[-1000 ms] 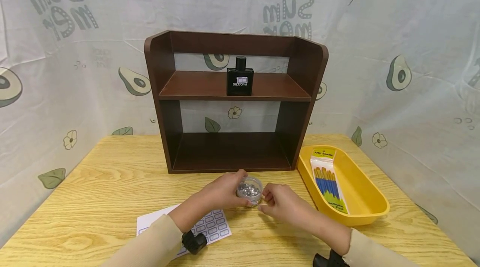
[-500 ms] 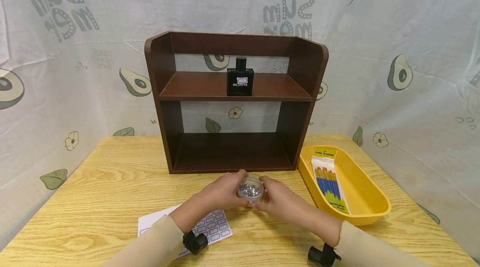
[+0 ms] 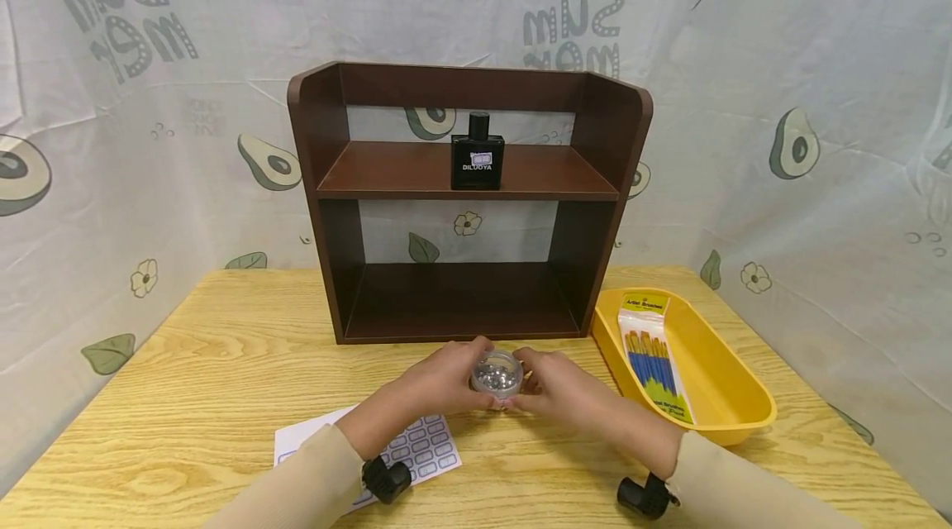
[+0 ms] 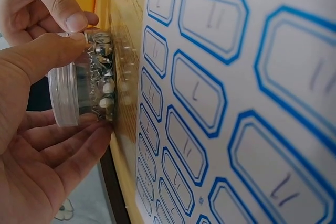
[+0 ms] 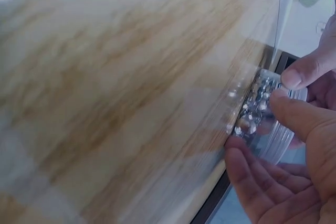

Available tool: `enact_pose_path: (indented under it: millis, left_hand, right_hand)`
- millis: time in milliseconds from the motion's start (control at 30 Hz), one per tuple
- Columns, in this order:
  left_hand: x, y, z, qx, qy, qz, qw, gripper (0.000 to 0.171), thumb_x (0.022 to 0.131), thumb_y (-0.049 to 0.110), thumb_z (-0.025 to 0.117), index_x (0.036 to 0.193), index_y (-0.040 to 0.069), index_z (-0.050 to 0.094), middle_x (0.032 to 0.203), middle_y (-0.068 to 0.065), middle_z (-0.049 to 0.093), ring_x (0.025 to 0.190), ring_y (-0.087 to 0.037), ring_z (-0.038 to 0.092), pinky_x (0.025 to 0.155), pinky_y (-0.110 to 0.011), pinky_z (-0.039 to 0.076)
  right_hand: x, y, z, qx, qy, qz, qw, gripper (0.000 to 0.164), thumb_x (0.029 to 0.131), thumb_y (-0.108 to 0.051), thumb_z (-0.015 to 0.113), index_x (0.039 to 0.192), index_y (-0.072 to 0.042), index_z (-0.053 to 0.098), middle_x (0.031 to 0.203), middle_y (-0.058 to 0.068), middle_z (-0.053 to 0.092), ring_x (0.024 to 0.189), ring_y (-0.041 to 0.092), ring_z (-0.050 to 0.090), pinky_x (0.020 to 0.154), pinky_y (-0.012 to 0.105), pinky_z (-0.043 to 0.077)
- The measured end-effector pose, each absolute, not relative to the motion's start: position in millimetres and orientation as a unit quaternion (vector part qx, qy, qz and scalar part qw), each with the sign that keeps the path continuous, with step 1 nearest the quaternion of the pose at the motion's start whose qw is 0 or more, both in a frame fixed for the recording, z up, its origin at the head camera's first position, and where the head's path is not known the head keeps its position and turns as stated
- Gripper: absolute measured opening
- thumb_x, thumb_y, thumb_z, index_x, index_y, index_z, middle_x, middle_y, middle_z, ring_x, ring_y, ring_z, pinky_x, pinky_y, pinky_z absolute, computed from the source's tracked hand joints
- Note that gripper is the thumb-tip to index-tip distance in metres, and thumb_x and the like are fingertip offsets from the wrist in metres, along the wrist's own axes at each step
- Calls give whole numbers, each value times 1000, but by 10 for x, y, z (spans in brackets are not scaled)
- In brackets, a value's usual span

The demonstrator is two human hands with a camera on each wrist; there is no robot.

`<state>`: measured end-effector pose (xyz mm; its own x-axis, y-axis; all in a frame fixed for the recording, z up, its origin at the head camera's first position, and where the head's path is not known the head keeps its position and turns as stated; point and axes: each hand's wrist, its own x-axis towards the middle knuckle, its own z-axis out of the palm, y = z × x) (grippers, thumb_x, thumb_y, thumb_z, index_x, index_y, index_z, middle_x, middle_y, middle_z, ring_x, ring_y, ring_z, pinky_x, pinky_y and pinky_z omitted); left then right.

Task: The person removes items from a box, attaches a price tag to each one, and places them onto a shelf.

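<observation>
1. Jar: in our head view it is upright at the table, before the shelf. Our left hand and right hand grip opposite sides, probably to steady it. The label sheet lies nearer us, to the left; the yellow tray beside the shelf likely keeps the brushes contained.
2. In our left wrist view, our left thumb and fingers curl round the clear wall, thumb and fingers opposed, presumably for balance. Silvery bits fill the lower part.
3. In our right wrist view, our right thumb presses one side while its fingers wrap another. Whether the base touches the wood, we cannot tell.
</observation>
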<state>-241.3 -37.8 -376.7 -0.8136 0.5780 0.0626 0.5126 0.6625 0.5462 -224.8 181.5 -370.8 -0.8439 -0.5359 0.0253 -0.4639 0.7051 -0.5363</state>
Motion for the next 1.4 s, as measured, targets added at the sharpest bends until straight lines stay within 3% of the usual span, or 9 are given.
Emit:
enact_pose_path:
  millis: [800, 1067, 1400]
  left_hand:
    - [-2441, -449, -3830, 278, 893, 344, 85, 76, 83, 31, 91, 143, 4, 52, 131, -14, 70, 115, -26, 70, 101, -43, 59]
    - [-2455, -517, -3814, 281, 867, 397, 112, 68, 86, 24, 88, 138, 0, 52, 134, -19, 67, 123, -33, 68, 102, -46, 59]
    - [-2600, -657, -3743, 277, 852, 437, 85, 58, 88, 22, 87, 136, 4, 61, 126, -11, 70, 120, -30, 69, 101, -42, 60]
  right_hand:
    - [-2364, 1953, -3760, -310, 907, -275, 69, 47, 96, -23, 78, 133, 0, 61, 109, 6, 75, 91, 10, 72, 78, 21, 60]
    - [-2373, 1949, -3774, -306, 908, -280, 67, 46, 95, -24, 78, 131, -1, 61, 114, 7, 75, 95, 14, 73, 81, 23, 61]
    - [-2430, 1856, -3659, -313, 898, -306, 32, 43, 96, -23, 77, 129, -1, 61, 117, 11, 74, 104, 24, 74, 86, 30, 63]
